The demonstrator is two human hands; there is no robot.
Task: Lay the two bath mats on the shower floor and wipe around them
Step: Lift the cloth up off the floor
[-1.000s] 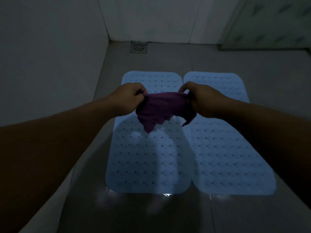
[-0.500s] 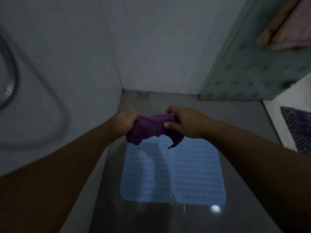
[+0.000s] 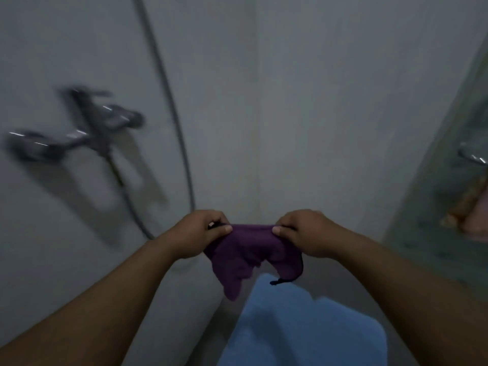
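Note:
A purple cloth [image 3: 250,253] hangs between my two hands at chest height in front of the shower's corner. My left hand [image 3: 196,233] pinches its left top edge and my right hand [image 3: 307,232] pinches its right top edge. The cloth droops down in folds, with a dark loop dangling at its lower right. Below it, the light blue bath mats [image 3: 295,328] lie on the shower floor at the bottom centre. They are blurred, and my arms hide their sides, so the seam between them cannot be made out.
A chrome shower mixer tap [image 3: 76,130] sticks out of the left wall, and its hose [image 3: 174,122] runs down that wall. A frosted glass panel [image 3: 438,220] stands at the right with a pinkish towel [image 3: 472,210] hanging behind it.
The view has tilted up from the floor to the walls, so the mats dropped to the bottom edge. Both hands kept hold of the purple cloth and spread its top edge wider.

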